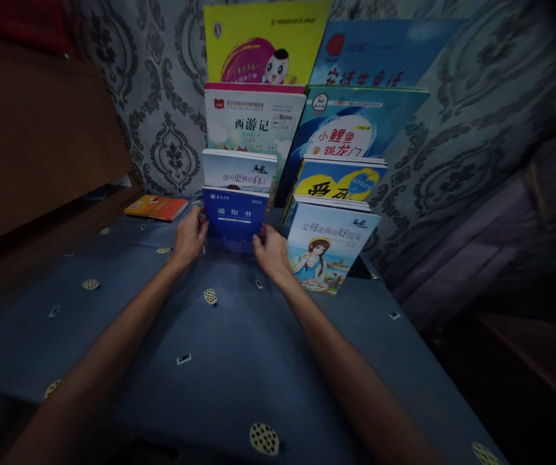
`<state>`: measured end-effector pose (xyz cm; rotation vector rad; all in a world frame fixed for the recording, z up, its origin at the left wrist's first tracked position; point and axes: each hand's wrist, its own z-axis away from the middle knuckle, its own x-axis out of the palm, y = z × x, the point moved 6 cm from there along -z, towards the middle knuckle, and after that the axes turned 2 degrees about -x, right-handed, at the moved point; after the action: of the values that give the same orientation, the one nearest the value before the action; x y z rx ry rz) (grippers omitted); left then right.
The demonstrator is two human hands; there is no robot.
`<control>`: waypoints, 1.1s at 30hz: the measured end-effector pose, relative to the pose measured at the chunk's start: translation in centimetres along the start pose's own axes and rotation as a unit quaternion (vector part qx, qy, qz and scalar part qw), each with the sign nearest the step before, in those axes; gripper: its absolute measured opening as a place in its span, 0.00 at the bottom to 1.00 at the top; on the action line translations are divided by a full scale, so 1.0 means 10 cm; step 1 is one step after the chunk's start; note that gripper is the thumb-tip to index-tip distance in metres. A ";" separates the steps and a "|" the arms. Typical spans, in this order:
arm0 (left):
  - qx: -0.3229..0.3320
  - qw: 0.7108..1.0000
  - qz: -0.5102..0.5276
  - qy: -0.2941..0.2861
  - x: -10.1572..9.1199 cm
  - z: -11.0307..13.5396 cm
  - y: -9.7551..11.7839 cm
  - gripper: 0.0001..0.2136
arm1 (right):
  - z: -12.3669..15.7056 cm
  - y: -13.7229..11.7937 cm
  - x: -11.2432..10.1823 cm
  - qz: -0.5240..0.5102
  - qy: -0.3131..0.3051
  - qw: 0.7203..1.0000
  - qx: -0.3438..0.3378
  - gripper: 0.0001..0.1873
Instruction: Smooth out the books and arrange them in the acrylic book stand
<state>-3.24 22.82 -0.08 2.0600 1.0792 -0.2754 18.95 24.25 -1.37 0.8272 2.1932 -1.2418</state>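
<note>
A dark blue booklet [235, 216] stands upright at the front of the left column of books. My left hand [191, 236] grips its left edge, and my right hand [271, 250] pinches its lower right edge. Directly behind the booklet rises a pale blue book [239, 169], with a white book [253, 123] and a tall yellow book [263, 39] farther back. To the right of my right hand, a book with a girl in a yellow hat [330, 242] fronts the second column. What supports the booklet from below is mostly hidden.
An orange book [156, 208] lies flat near the wall at the left. Behind the girl book stand a blue and yellow book [338, 181], a teal book [355, 119] and a blue book [384, 51]. A patterned blue cloth [219, 349] covers the table. Brown wood [40, 135] borders the left.
</note>
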 end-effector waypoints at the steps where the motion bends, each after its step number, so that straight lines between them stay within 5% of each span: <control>1: 0.001 1.000 -0.003 -0.002 0.00 0.00 0.00 0.08 | 0.00 0.01 0.00 -0.003 0.001 1.000 -0.001 0.21; 14: 0.010 0.991 -0.129 -0.031 -0.03 0.00 0.08 0.08 | 0.01 -0.04 -0.04 0.020 -0.014 1.000 0.006 0.17; 33: 0.043 0.996 -0.069 -0.038 -0.12 -0.07 0.09 0.10 | 0.01 -0.02 -0.06 -0.013 -0.027 0.999 0.021 0.18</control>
<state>-3.42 22.28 1.48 2.0372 1.1825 -0.4733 19.22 23.90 -0.89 0.7735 2.1486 -1.3117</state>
